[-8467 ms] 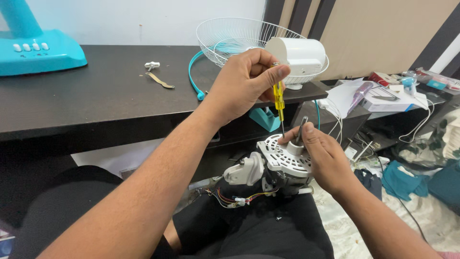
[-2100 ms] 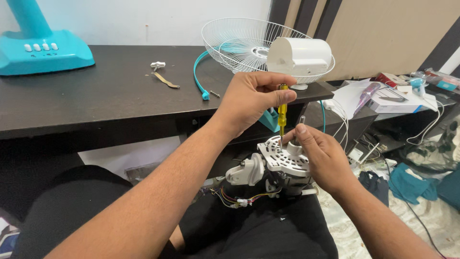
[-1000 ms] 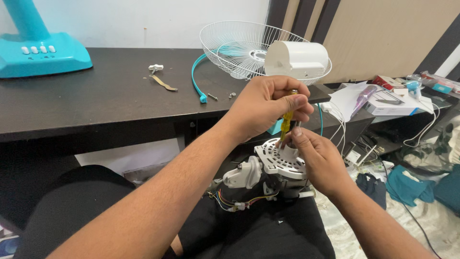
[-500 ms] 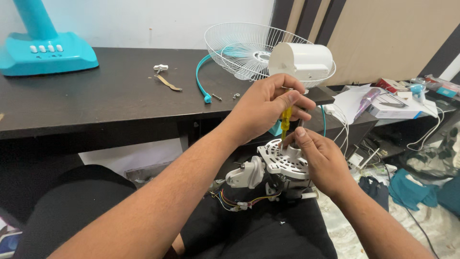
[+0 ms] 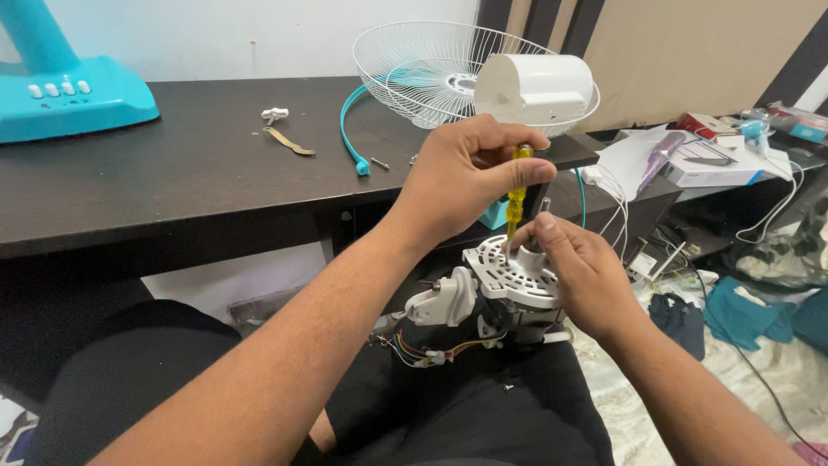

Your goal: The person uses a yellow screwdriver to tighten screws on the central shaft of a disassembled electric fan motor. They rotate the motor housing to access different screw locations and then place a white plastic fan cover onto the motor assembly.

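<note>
My left hand (image 5: 470, 177) grips a yellow-handled screwdriver (image 5: 517, 198) held upright, its tip down on the white vented top of a fan motor (image 5: 509, 280) that rests on my lap. My right hand (image 5: 578, 276) holds the motor from the right side, fingertips beside the screwdriver shaft near the motor's metal spindle. Coloured wires (image 5: 427, 349) hang from the motor's left underside, next to a white gear housing (image 5: 440, 302).
A dark desk (image 5: 172, 185) stands ahead with a teal fan base (image 5: 60, 86), a white wire fan guard (image 5: 431, 73), a white motor cover (image 5: 535, 86), a teal ring (image 5: 349, 129), loose screws and a small metal piece (image 5: 289, 142). Papers, cables and cloths lie at right.
Over the frames my left hand has kept the screwdriver on the motor top, shifting its grip slightly as it turns. My right hand stays on the motor.
</note>
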